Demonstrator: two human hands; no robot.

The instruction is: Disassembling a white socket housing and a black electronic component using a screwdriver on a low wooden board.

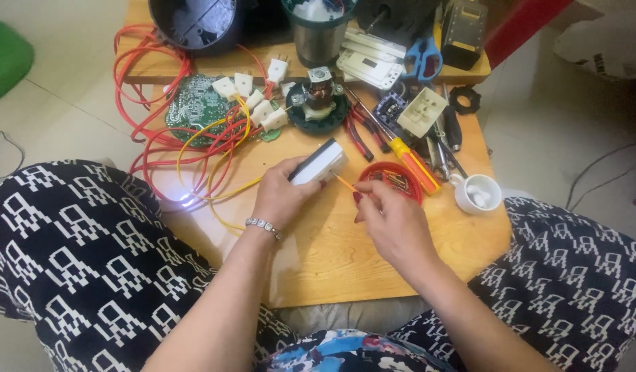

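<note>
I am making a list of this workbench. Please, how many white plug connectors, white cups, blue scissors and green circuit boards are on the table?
White plug connectors: 6
White cup: 1
Blue scissors: 1
Green circuit board: 1
Total: 9

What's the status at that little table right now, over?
Left hand gripping small white block. Right hand pinching yellow wire at its end. Red dish and screwdriver close beside, not blocking.
</note>
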